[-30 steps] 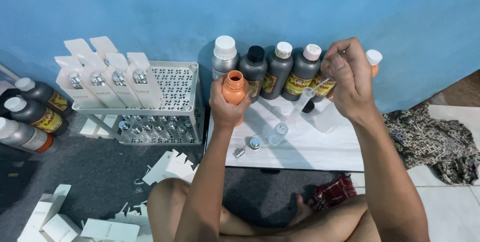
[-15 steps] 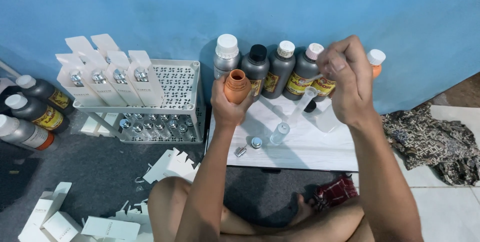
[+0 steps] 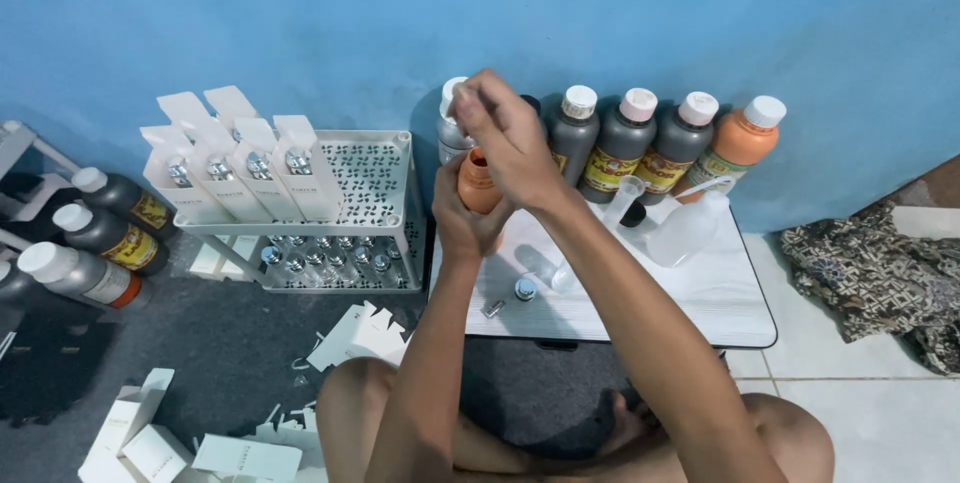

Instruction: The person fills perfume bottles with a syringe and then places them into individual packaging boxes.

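Note:
My left hand (image 3: 462,225) holds a small orange bottle (image 3: 478,186) upright above the back left corner of a white low table (image 3: 700,295). My right hand (image 3: 508,135) hovers right over the bottle's open mouth with its fingers pinched together; what they pinch is hidden. On the table just below lie a small clear vial (image 3: 548,270), a round metal cap (image 3: 524,289) and a small metal piece (image 3: 493,309).
Several dark bottles (image 3: 620,148), an orange bottle (image 3: 742,141) and a silver one (image 3: 449,138) line the blue wall, with a clear squeeze bottle (image 3: 685,230) in front. A white rack (image 3: 375,178) at left holds white boxes and vials. Flat cartons (image 3: 150,433) litter the floor.
My right hand has moved left from in front of the row of bottles to directly over the orange bottle. The left hand has kept the bottle in about the same place.

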